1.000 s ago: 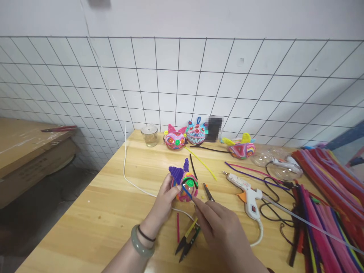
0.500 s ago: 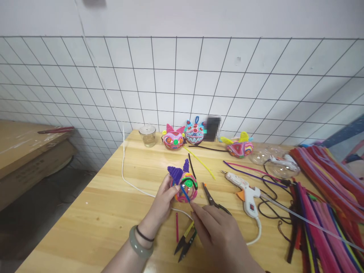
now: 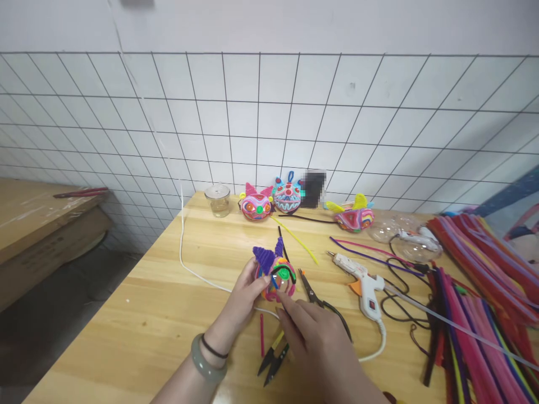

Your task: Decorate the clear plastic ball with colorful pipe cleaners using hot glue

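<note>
A round ornament [image 3: 290,287] with purple ears, a green spiral and a black curved strip is gripped at its left side by my left hand [image 3: 240,294]. Clear plastic shows on its front. A short blue stem [image 3: 274,281] lies across that front, near my left thumb. My right hand [image 3: 314,331] has its index finger extended to the ornament's lower front, at the blue stem's lower end; whether the fingers pinch anything is too small to tell. Black scissors [image 3: 314,292] lie just behind my right hand, and yellow-and-black snips [image 3: 273,359] lie below the ornament.
A white glue gun [image 3: 364,283] with its cord lies to the right. Coloured pipe cleaners [image 3: 480,325] are piled at far right. Along the back stand a glass cup [image 3: 218,201], a pink ornament [image 3: 256,206], a blue ornament [image 3: 288,196] and a yellow-eared ornament [image 3: 355,216].
The ornament and my left hand have shifted slightly right. My right index finger has moved up against the ornament's front, and less of the blue stem shows.
</note>
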`<action>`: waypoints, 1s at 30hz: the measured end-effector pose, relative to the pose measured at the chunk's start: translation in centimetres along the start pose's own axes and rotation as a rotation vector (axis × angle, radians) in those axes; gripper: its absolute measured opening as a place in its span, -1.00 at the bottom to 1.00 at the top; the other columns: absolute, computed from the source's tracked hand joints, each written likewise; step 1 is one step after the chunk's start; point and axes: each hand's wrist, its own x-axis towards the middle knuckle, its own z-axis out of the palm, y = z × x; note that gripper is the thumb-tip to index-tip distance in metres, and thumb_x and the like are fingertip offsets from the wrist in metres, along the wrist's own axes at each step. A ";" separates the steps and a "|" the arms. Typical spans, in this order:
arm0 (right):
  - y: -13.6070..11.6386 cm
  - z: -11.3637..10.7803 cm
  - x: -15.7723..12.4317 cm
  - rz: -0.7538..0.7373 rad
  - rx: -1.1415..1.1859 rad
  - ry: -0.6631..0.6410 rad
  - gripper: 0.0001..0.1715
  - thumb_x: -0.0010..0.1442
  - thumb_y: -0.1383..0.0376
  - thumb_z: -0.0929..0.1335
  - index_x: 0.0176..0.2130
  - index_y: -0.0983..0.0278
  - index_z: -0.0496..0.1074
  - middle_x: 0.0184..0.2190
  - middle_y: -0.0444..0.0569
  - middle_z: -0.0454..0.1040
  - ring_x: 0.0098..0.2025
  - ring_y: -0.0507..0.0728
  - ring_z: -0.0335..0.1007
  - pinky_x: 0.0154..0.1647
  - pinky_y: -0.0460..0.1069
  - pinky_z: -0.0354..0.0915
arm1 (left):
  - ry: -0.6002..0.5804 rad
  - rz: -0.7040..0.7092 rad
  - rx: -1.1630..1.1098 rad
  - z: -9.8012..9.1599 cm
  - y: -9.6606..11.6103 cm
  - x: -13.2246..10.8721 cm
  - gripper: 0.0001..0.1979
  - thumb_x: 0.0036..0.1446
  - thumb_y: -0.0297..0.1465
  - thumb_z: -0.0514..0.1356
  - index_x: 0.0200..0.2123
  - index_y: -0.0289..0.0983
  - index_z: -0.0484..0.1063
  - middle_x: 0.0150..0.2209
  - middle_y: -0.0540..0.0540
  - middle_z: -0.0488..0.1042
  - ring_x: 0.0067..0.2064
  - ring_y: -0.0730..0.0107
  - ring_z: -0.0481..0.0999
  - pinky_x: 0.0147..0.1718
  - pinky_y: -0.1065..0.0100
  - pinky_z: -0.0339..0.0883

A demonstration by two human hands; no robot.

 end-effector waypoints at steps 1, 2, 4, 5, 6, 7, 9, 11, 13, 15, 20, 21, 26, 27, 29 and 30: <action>0.0 0.1 0.1 -0.003 -0.016 -0.007 -0.68 0.35 0.36 0.17 -0.09 0.38 0.45 -0.59 -0.09 0.45 -0.62 0.04 0.35 -0.60 -0.07 0.13 | -0.006 -0.005 0.008 0.0 0.0 0.0 -0.64 -0.01 -0.40 0.29 -0.08 -0.16 0.46 0.02 -0.07 0.48 0.12 0.12 0.35 0.10 0.18 0.17; 0.1 0.1 0.1 -0.006 -0.033 -0.012 -0.67 0.34 0.37 0.17 -0.08 0.39 0.45 -0.59 -0.09 0.45 -0.62 0.05 0.35 -0.60 -0.07 0.13 | -0.014 -0.012 0.014 0.1 0.0 -0.1 -0.63 -0.01 -0.40 0.29 -0.07 -0.17 0.46 0.02 -0.09 0.48 0.12 0.11 0.36 0.10 0.18 0.18; 0.2 0.2 0.2 -0.014 -0.061 -0.027 -0.66 0.32 0.39 0.17 -0.06 0.41 0.45 -0.58 -0.08 0.46 -0.61 0.06 0.37 -0.60 -0.07 0.14 | -0.030 -0.021 0.024 0.1 0.0 -0.1 -0.62 -0.01 -0.39 0.29 -0.05 -0.18 0.46 0.02 -0.10 0.49 0.10 0.11 0.37 0.09 0.17 0.19; 0.3 0.3 0.3 -0.017 -0.079 -0.028 -0.66 0.31 0.41 0.17 -0.06 0.41 0.45 -0.58 -0.08 0.46 -0.62 0.06 0.37 -0.60 -0.06 0.13 | -0.037 -0.024 0.030 0.1 0.0 -0.1 -0.62 0.00 -0.38 0.29 -0.05 -0.19 0.45 0.02 -0.11 0.49 0.09 0.11 0.38 0.08 0.18 0.19; 0.4 0.3 0.3 -0.021 -0.096 -0.033 -0.66 0.31 0.42 0.17 -0.06 0.42 0.46 -0.59 -0.07 0.46 -0.62 0.06 0.37 -0.60 -0.06 0.13 | -0.042 -0.026 0.036 0.0 -0.1 -0.1 -0.62 0.01 -0.38 0.29 -0.04 -0.19 0.45 0.02 -0.11 0.49 0.08 0.12 0.39 0.08 0.18 0.19; 0.4 0.3 0.3 -0.021 -0.113 -0.034 -0.65 0.30 0.43 0.17 -0.07 0.42 0.46 -0.59 -0.07 0.46 -0.63 0.06 0.37 -0.61 -0.06 0.12 | -0.048 -0.031 0.042 0.0 -0.1 -0.1 -0.62 0.01 -0.38 0.28 -0.04 -0.19 0.46 0.01 -0.11 0.49 0.07 0.12 0.40 0.08 0.18 0.19; 0.5 0.3 0.4 -0.020 -0.142 -0.036 -0.64 0.28 0.44 0.17 -0.09 0.42 0.47 -0.61 -0.08 0.46 -0.65 0.07 0.36 -0.62 -0.05 0.11 | -0.062 -0.040 0.043 -0.1 -0.2 0.0 -0.64 0.04 -0.36 0.27 -0.04 -0.19 0.45 0.01 -0.11 0.49 0.06 0.13 0.41 0.08 0.17 0.19; 0.5 0.3 0.4 -0.016 -0.160 -0.036 -0.63 0.27 0.45 0.17 -0.09 0.42 0.48 -0.61 -0.08 0.45 -0.66 0.07 0.36 -0.63 -0.05 0.10 | -0.063 -0.039 0.031 -0.2 -0.3 0.0 -0.65 0.06 -0.32 0.25 -0.04 -0.18 0.46 0.01 -0.11 0.50 0.06 0.13 0.41 0.09 0.15 0.19; 0.4 0.3 0.4 -0.011 -0.166 -0.037 -0.64 0.26 0.45 0.17 -0.10 0.42 0.49 -0.61 -0.08 0.46 -0.65 0.08 0.36 -0.63 -0.04 0.11 | -0.048 -0.036 0.031 -0.1 -0.4 0.0 -0.64 0.07 -0.29 0.25 -0.04 -0.18 0.45 0.02 -0.11 0.49 0.09 0.11 0.39 0.11 0.14 0.17; 0.4 0.3 0.4 -0.012 -0.164 -0.043 -0.64 0.26 0.45 0.17 -0.11 0.42 0.49 -0.61 -0.08 0.46 -0.65 0.08 0.37 -0.62 -0.04 0.12 | -0.036 -0.039 0.050 0.1 -0.3 0.0 -0.61 0.05 -0.27 0.27 -0.02 -0.18 0.45 0.03 -0.13 0.49 0.12 0.09 0.37 0.12 0.12 0.16; 0.3 0.2 0.5 -0.022 -0.155 -0.035 -0.65 0.25 0.44 0.18 -0.12 0.42 0.49 -0.60 -0.08 0.46 -0.64 0.07 0.36 -0.62 -0.05 0.12 | -0.053 0.002 0.116 0.4 0.0 -0.1 -0.57 0.07 -0.29 0.26 0.04 -0.18 0.40 0.05 -0.15 0.48 0.16 0.07 0.34 0.14 0.09 0.14; 0.2 0.2 0.5 -0.023 -0.153 -0.032 -0.65 0.25 0.44 0.18 -0.13 0.41 0.49 -0.60 -0.08 0.47 -0.64 0.06 0.36 -0.62 -0.06 0.12 | -0.050 0.021 0.138 0.4 0.0 -0.1 -0.57 0.08 -0.30 0.25 0.05 -0.18 0.40 0.06 -0.15 0.47 0.17 0.08 0.32 0.15 0.10 0.13; 0.1 0.2 0.3 -0.025 -0.137 -0.036 -0.69 0.25 0.44 0.20 -0.14 0.41 0.48 -0.57 -0.06 0.49 -0.61 0.07 0.39 -0.60 -0.06 0.17 | -0.073 0.095 0.235 0.3 0.0 -0.1 -0.55 0.12 -0.30 0.21 0.10 -0.16 0.36 0.15 -0.13 0.38 0.20 0.13 0.28 0.18 0.16 0.07; 0.0 0.2 0.3 -0.022 -0.133 -0.043 -0.69 0.25 0.43 0.20 -0.12 0.41 0.47 -0.55 -0.05 0.50 -0.60 0.07 0.40 -0.59 -0.06 0.18 | -0.075 0.102 0.243 0.3 0.0 -0.2 -0.55 0.13 -0.29 0.21 0.11 -0.16 0.35 0.15 -0.13 0.38 0.20 0.13 0.28 0.18 0.17 0.08; -0.2 0.1 0.2 -0.011 -0.121 -0.042 -0.69 0.27 0.42 0.20 -0.09 0.41 0.46 -0.54 -0.05 0.50 -0.58 0.08 0.42 -0.58 -0.06 0.19 | -0.067 0.108 0.253 0.3 0.2 -0.2 -0.55 0.14 -0.28 0.20 0.11 -0.17 0.34 0.14 -0.13 0.40 0.19 0.14 0.30 0.16 0.18 0.10; -0.3 0.1 0.2 -0.005 -0.111 -0.037 -0.68 0.29 0.42 0.19 -0.08 0.41 0.45 -0.54 -0.05 0.50 -0.57 0.08 0.42 -0.58 -0.06 0.20 | -0.060 0.109 0.258 0.3 0.3 -0.2 -0.57 0.14 -0.27 0.20 0.09 -0.17 0.35 0.12 -0.13 0.41 0.17 0.14 0.32 0.15 0.19 0.12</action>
